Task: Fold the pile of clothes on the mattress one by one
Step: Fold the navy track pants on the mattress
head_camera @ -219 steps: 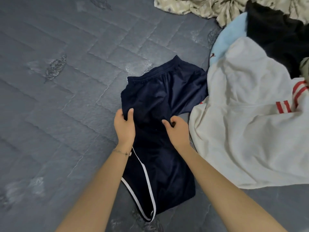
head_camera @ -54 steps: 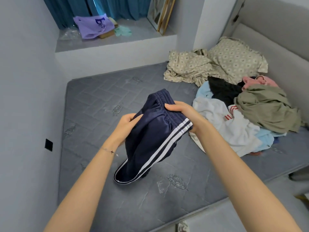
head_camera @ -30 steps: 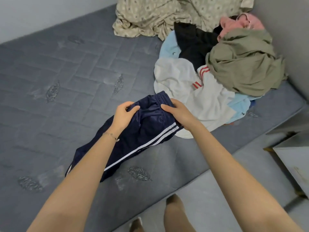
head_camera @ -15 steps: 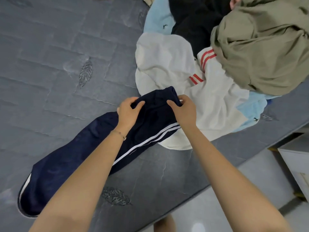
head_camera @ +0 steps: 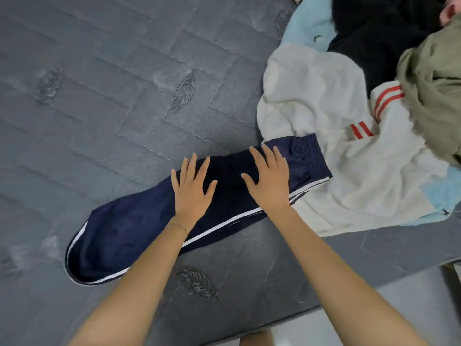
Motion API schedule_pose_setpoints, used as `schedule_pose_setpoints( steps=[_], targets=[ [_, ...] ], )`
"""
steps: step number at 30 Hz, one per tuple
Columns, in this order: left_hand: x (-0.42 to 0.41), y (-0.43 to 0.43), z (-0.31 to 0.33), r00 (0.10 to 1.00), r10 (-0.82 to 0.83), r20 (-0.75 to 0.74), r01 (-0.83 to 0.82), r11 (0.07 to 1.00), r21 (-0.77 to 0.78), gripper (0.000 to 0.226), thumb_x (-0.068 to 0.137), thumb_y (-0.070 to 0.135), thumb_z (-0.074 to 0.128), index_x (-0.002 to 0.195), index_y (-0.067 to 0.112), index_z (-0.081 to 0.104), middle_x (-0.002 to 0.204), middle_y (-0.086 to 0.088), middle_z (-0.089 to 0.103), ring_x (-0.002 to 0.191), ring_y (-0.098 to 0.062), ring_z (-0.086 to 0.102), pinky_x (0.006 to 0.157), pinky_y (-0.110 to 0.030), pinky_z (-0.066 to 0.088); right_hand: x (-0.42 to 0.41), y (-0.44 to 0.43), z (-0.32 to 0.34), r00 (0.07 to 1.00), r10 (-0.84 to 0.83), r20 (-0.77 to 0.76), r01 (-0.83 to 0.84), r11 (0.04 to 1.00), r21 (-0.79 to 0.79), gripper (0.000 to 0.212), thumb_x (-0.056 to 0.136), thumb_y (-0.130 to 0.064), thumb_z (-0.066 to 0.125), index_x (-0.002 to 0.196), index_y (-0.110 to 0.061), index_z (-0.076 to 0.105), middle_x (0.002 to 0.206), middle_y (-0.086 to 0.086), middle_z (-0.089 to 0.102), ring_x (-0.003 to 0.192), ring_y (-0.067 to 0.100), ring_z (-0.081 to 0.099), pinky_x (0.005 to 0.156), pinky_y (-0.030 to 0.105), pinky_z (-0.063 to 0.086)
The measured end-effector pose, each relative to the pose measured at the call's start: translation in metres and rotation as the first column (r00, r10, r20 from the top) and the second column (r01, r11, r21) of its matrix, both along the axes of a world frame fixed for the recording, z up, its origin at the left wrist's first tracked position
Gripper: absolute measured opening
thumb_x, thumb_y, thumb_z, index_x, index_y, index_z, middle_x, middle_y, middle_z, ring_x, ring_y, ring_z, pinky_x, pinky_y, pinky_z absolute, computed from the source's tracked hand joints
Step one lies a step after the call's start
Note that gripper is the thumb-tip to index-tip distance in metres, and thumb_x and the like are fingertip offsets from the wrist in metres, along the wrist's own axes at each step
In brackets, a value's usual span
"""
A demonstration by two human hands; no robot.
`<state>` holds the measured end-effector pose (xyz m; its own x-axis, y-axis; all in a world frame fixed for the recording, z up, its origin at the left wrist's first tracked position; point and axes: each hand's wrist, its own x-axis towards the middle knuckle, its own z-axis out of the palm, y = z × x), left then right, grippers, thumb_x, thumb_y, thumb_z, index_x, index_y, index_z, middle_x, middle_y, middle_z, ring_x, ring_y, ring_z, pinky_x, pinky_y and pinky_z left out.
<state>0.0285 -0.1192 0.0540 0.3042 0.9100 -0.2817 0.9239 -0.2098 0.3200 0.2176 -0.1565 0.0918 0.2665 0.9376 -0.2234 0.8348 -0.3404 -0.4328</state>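
Navy shorts with white side stripes (head_camera: 129, 228) lie folded lengthwise on the grey quilted mattress (head_camera: 104, 91), waistband end at the right resting against the pile. My left hand (head_camera: 190, 188) lies flat on the middle of the shorts with fingers spread. My right hand (head_camera: 268, 181) presses flat near the waistband, fingers straight. The pile of clothes sits at the right: a white garment with red stripes (head_camera: 331, 136), a light blue one (head_camera: 303, 26), a black one (head_camera: 379, 28) and an olive one (head_camera: 431, 91).
The mattress edge runs diagonally at the lower right, with grey floor (head_camera: 404, 303) beyond it. A bit of pink cloth (head_camera: 449, 13) shows at the top right corner. Part of my leg (head_camera: 255, 340) shows at the bottom.
Both hands have let go of the waistband and now lie flat on the shorts. The shorts have settled flat on the mattress, and the view has moved closer.
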Motion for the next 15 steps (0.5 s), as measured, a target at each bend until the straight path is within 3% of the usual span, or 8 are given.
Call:
schedule_pose_setpoints(
  steps=[7, 15],
  targets=[
    [-0.121, -0.023, -0.001, 0.975, 0.218, -0.042, -0.218, 0.976, -0.003, 0.059, 0.099, 0.039, 0.046, 0.153, 0.025, 0.024, 0.162, -0.007, 0.011, 0.150, -0.025, 0.005, 0.118, -0.050, -0.002, -0.103, 0.005, -0.007, 0.985, 0.171, -0.039, -0.171, 0.985, 0.000, 0.064, 0.093, -0.039, 0.059, 0.149, -0.021, 0.034, 0.158, 0.008, 0.025, 0.148, 0.030, 0.012, 0.120, 0.045, 0.010],
    [-0.266, -0.068, -0.025, 0.842, 0.538, -0.049, -0.540, 0.841, -0.045, 0.055, 0.102, 0.031, 0.042, 0.153, 0.019, 0.024, 0.161, -0.010, 0.015, 0.149, -0.028, 0.008, 0.120, -0.049, 0.004, -0.225, -0.014, -0.040, 0.941, 0.327, -0.087, -0.335, 0.936, -0.105, 0.068, 0.095, -0.044, 0.053, 0.153, -0.026, 0.022, 0.161, 0.003, 0.015, 0.150, 0.024, 0.002, 0.120, 0.042, 0.002]
  ],
)
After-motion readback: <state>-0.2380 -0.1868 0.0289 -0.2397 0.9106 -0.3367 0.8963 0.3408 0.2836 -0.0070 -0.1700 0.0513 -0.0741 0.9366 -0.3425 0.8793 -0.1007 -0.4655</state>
